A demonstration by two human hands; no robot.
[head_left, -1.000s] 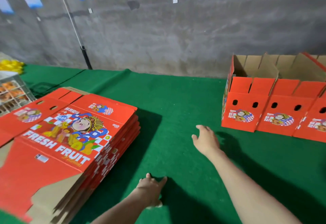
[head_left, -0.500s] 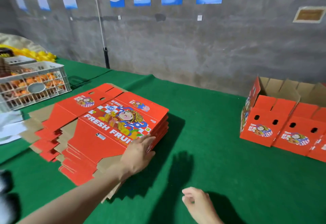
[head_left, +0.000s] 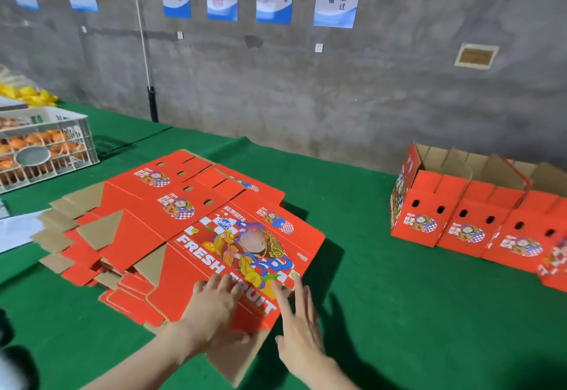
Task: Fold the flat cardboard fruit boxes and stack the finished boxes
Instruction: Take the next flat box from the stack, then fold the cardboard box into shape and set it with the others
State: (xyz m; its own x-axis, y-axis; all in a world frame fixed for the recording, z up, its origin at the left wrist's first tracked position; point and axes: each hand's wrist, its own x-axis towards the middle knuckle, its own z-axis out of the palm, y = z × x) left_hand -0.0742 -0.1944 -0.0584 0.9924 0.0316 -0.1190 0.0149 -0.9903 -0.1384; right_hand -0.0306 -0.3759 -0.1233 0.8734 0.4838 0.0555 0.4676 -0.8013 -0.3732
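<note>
Two bare hands, left hand and right hand, slim fingers with short plain nails, left forearm uncovered down to the frame's lower edge, right forearm likewise uncovered, bare wrists

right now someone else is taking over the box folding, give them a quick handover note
Left hand: open, resting flat on the top sheet of the flat stack, near edge.
Right hand: open, fingertips at that sheet's near right edge.
Done: a row of folded boxes stands at the table's right, side by side.
Left: lift and fold the top sheet, then the rest; stack the boxes.
</note>
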